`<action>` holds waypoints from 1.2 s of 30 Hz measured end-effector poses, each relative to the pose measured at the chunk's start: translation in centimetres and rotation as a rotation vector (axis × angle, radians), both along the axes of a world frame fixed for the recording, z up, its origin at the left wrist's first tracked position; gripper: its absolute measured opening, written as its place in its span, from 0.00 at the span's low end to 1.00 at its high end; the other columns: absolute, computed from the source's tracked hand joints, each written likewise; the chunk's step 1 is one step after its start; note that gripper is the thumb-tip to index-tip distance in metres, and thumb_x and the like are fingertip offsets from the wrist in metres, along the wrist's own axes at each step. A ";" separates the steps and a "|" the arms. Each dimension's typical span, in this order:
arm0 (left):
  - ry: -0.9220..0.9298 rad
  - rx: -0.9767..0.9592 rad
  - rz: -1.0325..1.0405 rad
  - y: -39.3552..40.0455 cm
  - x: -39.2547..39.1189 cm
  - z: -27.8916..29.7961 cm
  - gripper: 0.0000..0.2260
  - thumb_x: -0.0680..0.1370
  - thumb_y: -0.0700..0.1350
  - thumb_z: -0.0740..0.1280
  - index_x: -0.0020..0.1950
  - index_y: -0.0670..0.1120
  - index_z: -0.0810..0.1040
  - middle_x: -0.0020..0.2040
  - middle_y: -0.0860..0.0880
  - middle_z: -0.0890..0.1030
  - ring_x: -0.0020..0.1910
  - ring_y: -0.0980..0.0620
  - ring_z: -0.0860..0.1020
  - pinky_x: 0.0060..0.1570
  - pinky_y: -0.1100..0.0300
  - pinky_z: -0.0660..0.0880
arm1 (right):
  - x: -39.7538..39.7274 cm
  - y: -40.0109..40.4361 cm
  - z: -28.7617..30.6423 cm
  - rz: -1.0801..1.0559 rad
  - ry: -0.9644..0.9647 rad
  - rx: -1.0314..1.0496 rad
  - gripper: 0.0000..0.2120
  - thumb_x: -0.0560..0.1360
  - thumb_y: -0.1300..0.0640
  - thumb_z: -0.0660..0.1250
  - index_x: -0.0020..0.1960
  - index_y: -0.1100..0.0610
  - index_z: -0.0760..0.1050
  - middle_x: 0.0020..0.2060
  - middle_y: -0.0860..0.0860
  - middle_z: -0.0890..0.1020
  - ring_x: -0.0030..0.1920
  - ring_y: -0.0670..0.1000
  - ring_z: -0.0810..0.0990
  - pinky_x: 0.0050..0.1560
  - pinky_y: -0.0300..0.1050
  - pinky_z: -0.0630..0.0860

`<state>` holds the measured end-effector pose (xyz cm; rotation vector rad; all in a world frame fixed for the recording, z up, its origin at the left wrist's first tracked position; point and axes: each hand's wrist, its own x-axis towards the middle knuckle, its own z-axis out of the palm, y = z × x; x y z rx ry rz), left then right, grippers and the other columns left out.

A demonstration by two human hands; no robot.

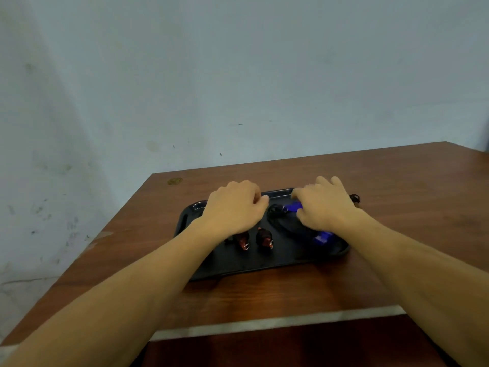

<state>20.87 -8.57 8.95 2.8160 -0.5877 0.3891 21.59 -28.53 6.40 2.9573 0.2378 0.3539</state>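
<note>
- The left hand [232, 207] hangs palm down over the far left part of a black tray [264, 260]. Its fingers [260, 200] are curled downward, with the tips near the tray's far rim. What lies under them is hidden, so I cannot tell whether they hold anything.
- The right hand [326, 205] is palm down over the far right part of the tray, its fingers bent.
- A blue piece [292, 207] sticks out to the left from between the right forefinger and thumb, which curl round it and appear to pinch it.
- A black cord [275, 211] lies coiled on the tray just left of the blue piece. It runs on as a dark bundle under the right hand.
- A second blue piece [322, 238] lies on the tray near its right end, just near of the right wrist.
- Two dark red pieces [265, 238] with small metal loops lie side by side in the middle of the tray, just near of the left wrist.
- The tray rests flat on a brown wooden worktop [264, 295], set against a pale wall [238, 75].
</note>
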 end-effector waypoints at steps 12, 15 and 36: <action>0.154 -0.609 -0.215 -1.7 -0.8 5.1 0.16 0.79 0.49 0.68 0.65 0.46 0.77 0.56 0.47 0.82 0.44 0.54 0.82 0.42 0.59 0.76 | -1.8 1.8 7.9 0.328 -0.304 0.901 0.17 0.74 0.55 0.67 0.61 0.45 0.77 0.47 0.44 0.80 0.49 0.48 0.77 0.50 0.42 0.73; 0.346 -0.891 -0.262 -1.8 -1.2 6.0 0.10 0.80 0.42 0.68 0.61 0.43 0.80 0.49 0.44 0.85 0.36 0.55 0.80 0.31 0.62 0.74 | -2.2 1.7 8.5 0.368 -0.285 1.070 0.20 0.74 0.58 0.68 0.64 0.45 0.74 0.47 0.46 0.80 0.47 0.45 0.79 0.45 0.35 0.72; 0.328 -1.340 -0.368 5.1 0.6 7.4 0.08 0.80 0.37 0.67 0.57 0.41 0.83 0.40 0.46 0.79 0.32 0.54 0.72 0.27 0.63 0.69 | -1.5 7.9 6.9 0.454 0.280 1.604 0.14 0.83 0.51 0.62 0.46 0.56 0.82 0.25 0.46 0.63 0.26 0.45 0.57 0.24 0.37 0.55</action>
